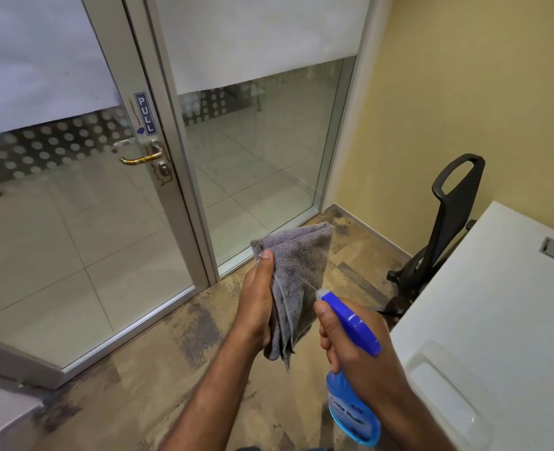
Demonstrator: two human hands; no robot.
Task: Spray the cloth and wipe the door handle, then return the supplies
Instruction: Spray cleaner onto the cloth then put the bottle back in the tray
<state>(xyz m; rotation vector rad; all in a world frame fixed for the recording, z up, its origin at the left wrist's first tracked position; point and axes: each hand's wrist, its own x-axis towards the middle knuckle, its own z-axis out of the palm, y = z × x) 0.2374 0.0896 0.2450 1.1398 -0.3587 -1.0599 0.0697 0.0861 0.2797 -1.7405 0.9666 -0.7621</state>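
Blue spray bottle (350,408) near, aimed left at grey cloth (296,281).

Right hand (363,349) wrapped round bottle neck, forefinger on trigger, blue nozzle pointing at cloth, fine mist visible between. Left hand (257,307) gripping folded cloth upright, thumb pressed on near face, just left of nozzle. Both held over mottled brown floor (139,402). Far left: brass door handle (142,156) on glass door (74,222), under PULL sign (145,113). Right: white bench (496,304), black chair (444,222) against yellow wall (464,92).
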